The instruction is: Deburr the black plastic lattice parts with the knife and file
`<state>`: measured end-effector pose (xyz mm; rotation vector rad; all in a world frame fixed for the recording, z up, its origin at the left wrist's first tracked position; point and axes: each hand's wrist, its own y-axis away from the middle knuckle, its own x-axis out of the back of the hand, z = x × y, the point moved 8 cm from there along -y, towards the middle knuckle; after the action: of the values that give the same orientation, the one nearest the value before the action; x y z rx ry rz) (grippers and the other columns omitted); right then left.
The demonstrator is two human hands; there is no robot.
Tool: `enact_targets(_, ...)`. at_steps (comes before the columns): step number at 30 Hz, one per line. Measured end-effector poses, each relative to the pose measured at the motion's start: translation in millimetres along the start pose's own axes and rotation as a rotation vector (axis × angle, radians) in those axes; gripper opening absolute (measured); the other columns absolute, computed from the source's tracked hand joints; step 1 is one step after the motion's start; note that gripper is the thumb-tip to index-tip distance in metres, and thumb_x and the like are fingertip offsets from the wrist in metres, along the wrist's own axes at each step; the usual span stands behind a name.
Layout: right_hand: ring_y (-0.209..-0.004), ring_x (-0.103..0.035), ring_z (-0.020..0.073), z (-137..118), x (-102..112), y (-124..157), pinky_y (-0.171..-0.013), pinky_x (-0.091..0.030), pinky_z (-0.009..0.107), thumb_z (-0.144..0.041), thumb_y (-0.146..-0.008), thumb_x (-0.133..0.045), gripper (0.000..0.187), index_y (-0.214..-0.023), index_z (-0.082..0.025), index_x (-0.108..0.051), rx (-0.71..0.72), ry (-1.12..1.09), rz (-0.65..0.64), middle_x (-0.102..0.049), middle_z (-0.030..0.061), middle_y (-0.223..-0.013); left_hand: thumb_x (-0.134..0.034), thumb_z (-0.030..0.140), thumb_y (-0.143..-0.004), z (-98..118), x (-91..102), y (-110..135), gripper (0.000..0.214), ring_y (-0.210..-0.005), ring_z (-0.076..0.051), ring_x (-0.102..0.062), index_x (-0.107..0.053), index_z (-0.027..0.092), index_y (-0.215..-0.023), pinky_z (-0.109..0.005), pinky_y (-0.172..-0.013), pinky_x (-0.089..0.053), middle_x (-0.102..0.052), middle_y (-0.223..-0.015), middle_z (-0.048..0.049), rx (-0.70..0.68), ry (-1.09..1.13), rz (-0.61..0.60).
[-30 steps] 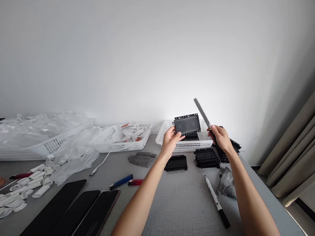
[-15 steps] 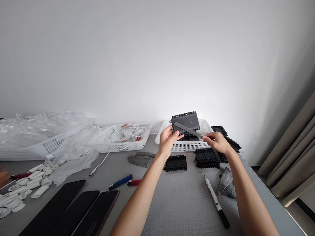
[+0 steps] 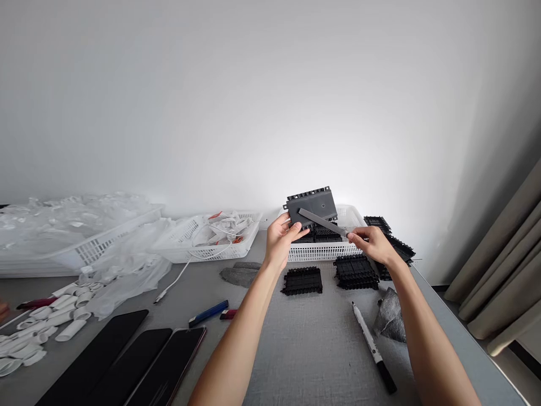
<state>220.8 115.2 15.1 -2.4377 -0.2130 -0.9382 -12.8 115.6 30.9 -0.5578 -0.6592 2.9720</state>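
Observation:
My left hand (image 3: 282,237) is closed on the lower left corner of a dark grey plastic plate (image 3: 310,204) with toothed long edges and a small hole. It holds the plate tilted up above a white basket (image 3: 313,252). A flat grey file (image 3: 323,220) is in my right hand (image 3: 372,243), pinched at its near end. The file slants across the plate's face; whether it touches is hard to tell. More black toothed plates (image 3: 327,233) lie inside the basket. A single black plate (image 3: 302,281) and a stack of them (image 3: 357,272) rest on the table in front.
Further black plates (image 3: 397,251) lie at right. A marker (image 3: 374,347) and grey cloth (image 3: 391,318) are near my right arm. Leftward are a blue cutter (image 3: 208,313), phones (image 3: 169,366), white tube pieces (image 3: 51,318), a cable basket (image 3: 207,255) and another person's hand (image 3: 3,310).
My left hand and the plate have moved left and slightly up. The right hand with the file stays almost in place, so the file crosses farther right on the plate.

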Motion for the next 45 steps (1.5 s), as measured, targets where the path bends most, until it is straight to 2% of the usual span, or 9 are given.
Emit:
enact_targets(8, -0.055, -0.041, 0.0136, 6, 3, 4, -0.054, -0.029, 0.028, -0.059, -0.092, -0.048, 0.049, -0.072, -0.017, -0.064, 0.000, -0.010, -0.019, -0.049, -0.0008, -0.059, -0.084, 0.031, -0.067, -7, -1.5, -1, 0.042, -0.089, -0.019, -0.069, -0.071, 0.017, -0.105, -0.048, -0.092, -0.060, -0.074, -0.095, -0.0049, 0.012, 0.002, -0.022)
enact_targets(15, -0.055, -0.039, 0.0130, 4, 2, 1, -0.053, -0.028, 0.028, -0.058, -0.093, -0.048, 0.049, -0.073, -0.017, -0.064, 0.027, 0.014, -0.007, -0.049, -0.0008, -0.059, -0.085, 0.032, -0.065, -6, -5.5, 1, 0.046, -0.081, -0.015, -0.066, -0.070, 0.016, -0.106, -0.048, -0.090, -0.061, -0.072, -0.095, -0.0047, 0.036, -0.013, -0.029)
enact_targets(19, -0.056, -0.041, 0.0134, 12, 10, 6, -0.053, -0.030, 0.028, -0.057, -0.091, -0.050, 0.047, -0.073, -0.016, -0.064, -0.001, -0.044, -0.018, -0.050, -0.0004, -0.059, -0.087, 0.033, -0.062, -7, 3.0, -2, 0.047, -0.084, -0.016, -0.065, -0.069, 0.017, -0.101, -0.045, -0.086, -0.062, -0.069, -0.091, -0.0030, 0.049, 0.024, 0.035)
enact_targets(22, -0.054, -0.040, 0.0128, 19, 22, 11, -0.052, -0.030, 0.027, -0.058, -0.092, -0.050, 0.048, -0.075, -0.016, -0.066, -0.029, -0.093, 0.018, -0.049, -0.0009, -0.058, -0.085, 0.042, -0.064, -8, 11.2, -2, 0.045, -0.086, -0.016, -0.064, -0.066, 0.018, -0.098, -0.041, -0.079, -0.064, -0.066, -0.094, -0.0031, 0.054, -0.007, 0.118)
enact_targets(26, -0.054, -0.041, 0.0125, 23, 28, 13, -0.052, -0.030, 0.027, -0.059, -0.092, -0.051, 0.049, -0.074, -0.016, -0.066, -0.048, -0.050, 0.044, -0.050, -0.0006, -0.058, -0.082, 0.053, -0.065, -5, 14.9, -1, 0.048, -0.089, -0.017, -0.063, -0.064, 0.017, -0.092, -0.035, -0.070, -0.065, -0.064, -0.095, -0.0039, 0.012, -0.067, 0.196)
enact_targets(31, -0.056, -0.042, 0.0136, 25, 26, 10, -0.054, -0.031, 0.028, -0.060, -0.091, -0.049, 0.050, -0.073, -0.017, -0.066, -0.060, -0.006, 0.047, -0.051, -0.0007, -0.059, -0.083, 0.053, -0.062, -4, 11.9, 0, 0.051, -0.088, -0.018, -0.064, -0.066, 0.017, -0.093, -0.029, -0.063, -0.064, -0.064, -0.093, -0.0042, -0.007, -0.077, 0.189)
enact_targets(38, -0.059, -0.045, 0.0152, 34, 30, 13, -0.057, -0.033, 0.029, -0.060, -0.091, -0.048, 0.050, -0.074, -0.017, -0.067, -0.083, 0.059, 0.017, -0.053, -0.0002, -0.060, -0.086, 0.054, -0.056, -8, 20.1, -3, 0.054, -0.075, -0.014, -0.060, -0.065, 0.014, -0.086, -0.028, -0.058, -0.062, -0.060, -0.080, -0.0012, 0.001, -0.081, 0.231)
enact_targets(45, -0.059, -0.046, 0.0153, 28, 29, 11, -0.057, -0.033, 0.029, -0.060, -0.091, -0.049, 0.050, -0.076, -0.017, -0.068, -0.060, 0.042, 0.022, -0.054, 0.0005, -0.061, -0.084, 0.055, -0.060, -9, 15.4, -2, 0.055, -0.079, -0.015, -0.063, -0.064, 0.014, -0.092, -0.030, -0.061, -0.063, -0.064, -0.084, -0.0034, 0.017, -0.102, 0.181)
